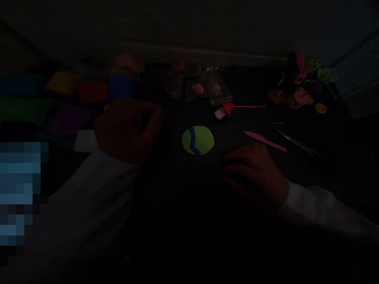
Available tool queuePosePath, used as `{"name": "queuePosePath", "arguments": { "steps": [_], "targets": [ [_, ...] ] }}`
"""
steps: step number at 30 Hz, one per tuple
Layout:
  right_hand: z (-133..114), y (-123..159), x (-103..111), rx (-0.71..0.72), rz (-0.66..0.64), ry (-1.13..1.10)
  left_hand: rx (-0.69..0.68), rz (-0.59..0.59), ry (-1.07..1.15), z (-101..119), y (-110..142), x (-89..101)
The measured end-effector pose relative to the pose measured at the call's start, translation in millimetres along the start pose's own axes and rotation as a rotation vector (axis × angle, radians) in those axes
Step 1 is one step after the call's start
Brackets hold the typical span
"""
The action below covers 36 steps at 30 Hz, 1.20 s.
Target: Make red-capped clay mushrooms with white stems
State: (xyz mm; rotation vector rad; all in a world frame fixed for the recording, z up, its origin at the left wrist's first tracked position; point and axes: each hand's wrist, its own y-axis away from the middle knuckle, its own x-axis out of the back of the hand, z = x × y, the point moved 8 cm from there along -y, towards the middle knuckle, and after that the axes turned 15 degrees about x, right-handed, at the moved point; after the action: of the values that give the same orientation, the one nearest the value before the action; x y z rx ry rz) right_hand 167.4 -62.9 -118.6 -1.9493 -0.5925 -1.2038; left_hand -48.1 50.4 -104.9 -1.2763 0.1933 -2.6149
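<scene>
The light is very dim. A flat green disc (204,140) with a wavy blue strip (193,140) across it lies on the dark table between my hands. My left hand (128,130) is raised to the left of the disc, its fingers curled in; whatever they may hold is hidden in shadow. To the disc's lower right, my right hand (253,171) hovers or rests low over the table. Its fingers are loosely bent and slightly apart, and nothing shows in them. A pink strip (265,141) and scissors (299,145) lie beyond my right hand.
A red-and-white piece (226,109) with a thin pink stick (248,106) lies behind the disc. Small clear bags, one with a pink lump (197,89), sit farther back. Coloured packs, one blue (121,87), crowd the left. Colourful flower shapes (300,98) stand back right.
</scene>
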Motion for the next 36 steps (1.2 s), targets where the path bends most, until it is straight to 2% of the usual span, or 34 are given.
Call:
{"name": "queuePosePath", "arguments": {
  "steps": [4,10,13,18,21,27,31,36],
  "targets": [
    [-3.9,-2.0,-0.1,0.010,0.014,0.009,-0.168,0.079,-0.095,13.4,6.6,4.7],
    [2.7,-1.2,2.0,-0.084,0.044,0.021,-0.378,-0.056,-0.061,28.4,14.9,-6.1],
    [2.1,-1.1,2.5,-0.095,0.050,0.008,-0.449,-0.073,-0.048,31.3,18.0,-9.2],
    [7.9,1.7,11.8,-0.145,0.108,-0.050,-0.401,-0.095,-0.086,27.5,16.4,-12.1],
    [16.8,1.2,16.6,-0.151,0.092,-0.015,-0.391,-0.089,-0.097,27.3,16.0,-11.3],
    [7.3,-7.7,7.5,0.142,-0.088,0.141,-0.354,-0.098,-0.091,25.7,14.6,-9.7],
    [-1.2,1.0,1.2,0.170,-0.174,0.168,-0.283,-0.108,-0.094,23.4,12.6,-8.4],
    [-6.8,12.3,-3.2,0.177,-0.255,0.170,-0.364,-0.076,-0.118,29.9,15.3,-6.6]
  ]
}}
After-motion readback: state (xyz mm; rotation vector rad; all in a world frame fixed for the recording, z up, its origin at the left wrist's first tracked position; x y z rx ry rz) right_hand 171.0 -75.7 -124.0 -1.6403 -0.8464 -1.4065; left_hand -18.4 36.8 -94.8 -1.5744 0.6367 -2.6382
